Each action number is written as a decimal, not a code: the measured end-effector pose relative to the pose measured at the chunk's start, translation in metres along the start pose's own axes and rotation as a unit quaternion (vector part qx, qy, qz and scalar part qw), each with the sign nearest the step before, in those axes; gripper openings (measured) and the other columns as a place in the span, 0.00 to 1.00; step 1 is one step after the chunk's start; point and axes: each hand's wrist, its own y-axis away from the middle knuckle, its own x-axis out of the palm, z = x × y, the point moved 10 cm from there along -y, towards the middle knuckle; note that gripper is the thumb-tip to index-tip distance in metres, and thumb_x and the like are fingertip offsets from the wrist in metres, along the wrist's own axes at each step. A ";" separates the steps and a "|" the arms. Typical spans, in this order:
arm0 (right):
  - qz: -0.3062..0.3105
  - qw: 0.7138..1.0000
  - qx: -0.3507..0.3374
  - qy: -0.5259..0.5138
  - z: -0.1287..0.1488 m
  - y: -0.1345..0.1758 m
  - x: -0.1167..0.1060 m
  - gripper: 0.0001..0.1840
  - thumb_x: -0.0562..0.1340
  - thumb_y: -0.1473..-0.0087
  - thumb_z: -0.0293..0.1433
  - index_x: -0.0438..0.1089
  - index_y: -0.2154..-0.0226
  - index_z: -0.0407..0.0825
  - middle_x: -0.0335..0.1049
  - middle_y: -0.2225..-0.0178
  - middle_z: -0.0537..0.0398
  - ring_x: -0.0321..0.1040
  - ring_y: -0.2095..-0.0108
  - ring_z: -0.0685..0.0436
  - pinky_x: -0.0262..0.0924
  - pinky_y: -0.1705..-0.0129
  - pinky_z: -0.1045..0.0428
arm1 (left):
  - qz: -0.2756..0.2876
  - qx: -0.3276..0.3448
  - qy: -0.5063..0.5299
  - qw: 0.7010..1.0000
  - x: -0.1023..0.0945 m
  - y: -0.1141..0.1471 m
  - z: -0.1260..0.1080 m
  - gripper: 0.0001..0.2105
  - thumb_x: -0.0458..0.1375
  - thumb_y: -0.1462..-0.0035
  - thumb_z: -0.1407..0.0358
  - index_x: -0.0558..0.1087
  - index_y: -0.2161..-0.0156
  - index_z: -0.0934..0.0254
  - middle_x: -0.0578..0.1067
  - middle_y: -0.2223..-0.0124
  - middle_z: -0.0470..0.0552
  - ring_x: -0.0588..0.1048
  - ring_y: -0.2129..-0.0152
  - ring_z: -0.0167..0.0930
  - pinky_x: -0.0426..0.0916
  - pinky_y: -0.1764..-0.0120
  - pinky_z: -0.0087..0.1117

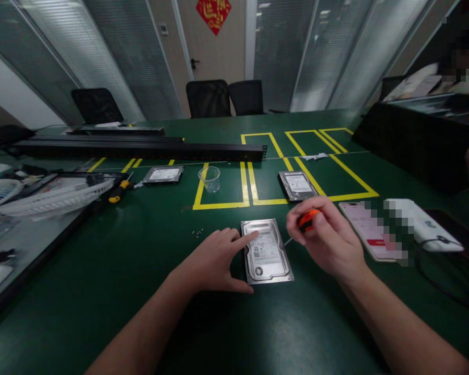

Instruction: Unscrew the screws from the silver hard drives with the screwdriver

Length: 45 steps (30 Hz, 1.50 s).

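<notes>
A silver hard drive (271, 255) lies label up on the green table in front of me. My left hand (221, 260) rests at its left side, fingers spread, the index fingertip over the label and the thumb by the lower left corner. In my right hand (332, 239) is a screwdriver with an orange and black handle (307, 220). Its thin shaft points down and left to the drive's right edge; whether the tip touches a screw I cannot tell. Several tiny screws (198, 233) lie on the table left of the drive.
Farther off sit a second hard drive (297, 185), a third one (164, 174) and a clear plastic cup (210, 179). A yellow-black screwdriver (119, 191) lies by a tray at left. Long black bars (140, 148) span the back. A phone (369, 229) lies right; another person sits beyond.
</notes>
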 end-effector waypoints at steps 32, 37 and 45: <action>-0.062 0.998 -0.009 -0.003 -0.012 -0.028 -0.014 0.09 0.63 0.34 0.40 0.75 0.62 0.53 0.73 0.69 0.55 0.60 0.76 0.48 0.50 0.73 0.50 | -0.025 -0.015 0.031 0.999 -0.001 -0.013 0.016 0.55 0.74 0.51 0.43 0.55 0.24 0.59 0.75 0.45 0.59 0.74 0.55 0.44 0.68 0.56 0.40; -0.064 0.998 -0.008 -0.010 -0.011 -0.026 -0.015 0.13 0.62 0.33 0.41 0.78 0.61 0.50 0.72 0.69 0.53 0.63 0.73 0.46 0.54 0.70 0.48 | -0.032 -0.015 0.031 0.999 0.001 -0.013 0.018 0.56 0.74 0.51 0.41 0.55 0.24 0.57 0.75 0.45 0.59 0.74 0.55 0.45 0.68 0.56 0.41; -0.058 0.998 -0.021 -0.025 -0.009 -0.024 -0.014 0.06 0.67 0.35 0.38 0.73 0.61 0.54 0.75 0.67 0.56 0.62 0.75 0.49 0.52 0.71 0.50 | -0.027 -0.055 0.089 0.994 -0.020 0.002 0.028 0.58 0.77 0.56 0.43 0.55 0.24 0.55 0.75 0.43 0.56 0.75 0.54 0.43 0.70 0.53 0.40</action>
